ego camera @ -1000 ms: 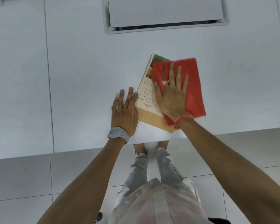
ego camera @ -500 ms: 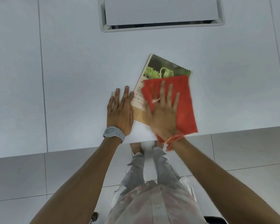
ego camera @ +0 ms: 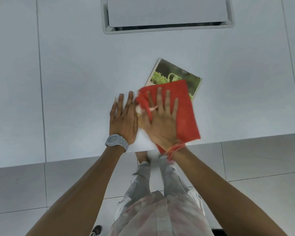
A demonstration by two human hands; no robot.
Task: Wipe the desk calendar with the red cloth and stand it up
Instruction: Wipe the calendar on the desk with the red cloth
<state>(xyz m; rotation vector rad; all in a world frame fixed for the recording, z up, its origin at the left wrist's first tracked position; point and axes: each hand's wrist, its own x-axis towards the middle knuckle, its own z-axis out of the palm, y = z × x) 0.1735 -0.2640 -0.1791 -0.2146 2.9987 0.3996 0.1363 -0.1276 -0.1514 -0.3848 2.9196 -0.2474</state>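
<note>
While the desk calendar (ego camera: 175,74) lies flat and skewed on the smooth pale-grey bench (ego camera: 75,82) near its front edge, a soft, square red cloth (ego camera: 184,113) covers its lower half. The right hand (ego camera: 162,123) presses on the cloth with fingers spread flat, gripping nothing. The left hand (ego camera: 123,118), wearing a grey wristwatch (ego camera: 116,141), rests open and flat on the bench just beside the calendar's left edge. Compared with half a second ago, the cloth has slid nearer the bench edge and leftward, hiding the date grid. The calendar's spiral-bound top and green plant photo show. A recessed rectangular panel (ego camera: 167,12) sits beyond.
</note>
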